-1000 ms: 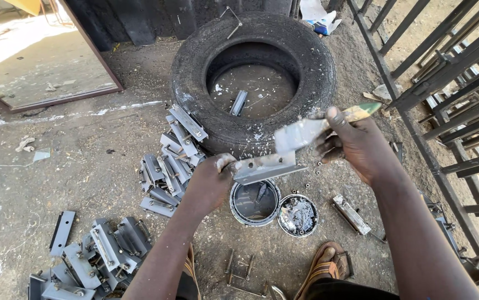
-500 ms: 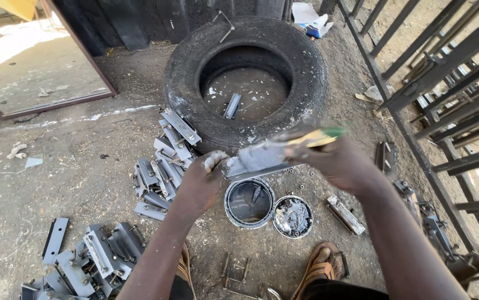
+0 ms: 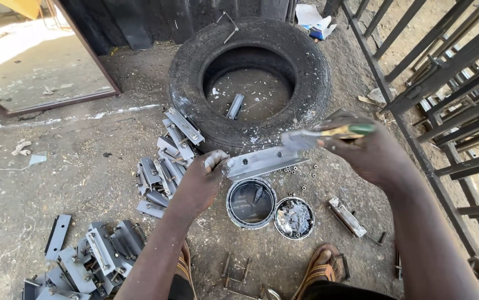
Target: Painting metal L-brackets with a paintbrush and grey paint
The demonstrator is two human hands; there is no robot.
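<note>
My left hand (image 3: 203, 180) grips one end of a grey metal bracket (image 3: 264, 161) and holds it level above an open paint tin (image 3: 251, 203). My right hand (image 3: 364, 147) holds a paintbrush (image 3: 328, 133) with a green and yellow handle. Its bristles rest on the far end of the bracket. The tin's lid (image 3: 294, 218) lies beside the tin on the dirt.
An old black tyre (image 3: 250, 78) lies just beyond, with a bracket inside it. Several grey brackets are heaped to the left (image 3: 164, 166) and at the lower left (image 3: 89, 258). A metal gate (image 3: 450, 89) runs along the right. My sandalled foot (image 3: 320, 269) is below the tin.
My right hand has swung the brush from the right down onto the bracket's far end. My left hand has kept the bracket over the tin.
</note>
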